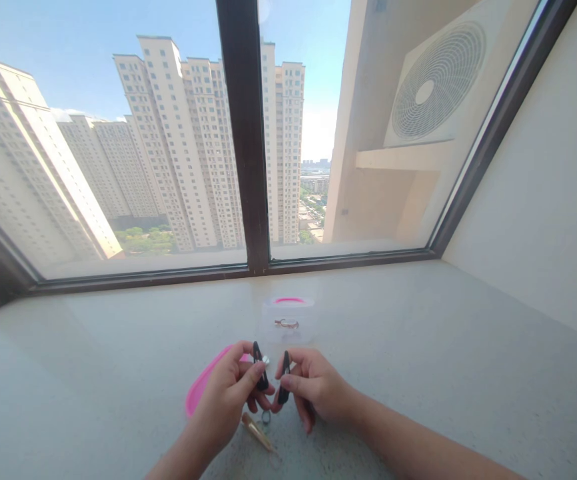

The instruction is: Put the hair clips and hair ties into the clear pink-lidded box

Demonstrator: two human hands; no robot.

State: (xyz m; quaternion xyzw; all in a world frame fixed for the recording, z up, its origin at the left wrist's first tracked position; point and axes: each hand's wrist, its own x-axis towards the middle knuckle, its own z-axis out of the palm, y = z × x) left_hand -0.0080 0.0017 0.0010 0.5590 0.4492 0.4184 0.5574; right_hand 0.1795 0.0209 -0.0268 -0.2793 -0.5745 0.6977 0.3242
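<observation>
Between thumb and fingers my left hand [233, 380] pinches a black snap hair clip [260, 367], its narrow end pointing up. A second black hair clip [284, 378] is pinched the same way in my right hand [318, 387]. The two clips are held upright side by side with a small gap between them. Below the hands, a gold-coloured hair clip [257, 432] and a small ring [266, 417] lie on the sill. Partly hidden behind my left hand is a pink lid [203, 383].
A clear plastic box [268, 327] with a pink handle stands beyond my hands, a reddish-brown item [287, 324] showing in it. The pale speckled sill [93, 373] runs to a dark window frame [248, 167]. A white wall [543, 200] bounds the right side.
</observation>
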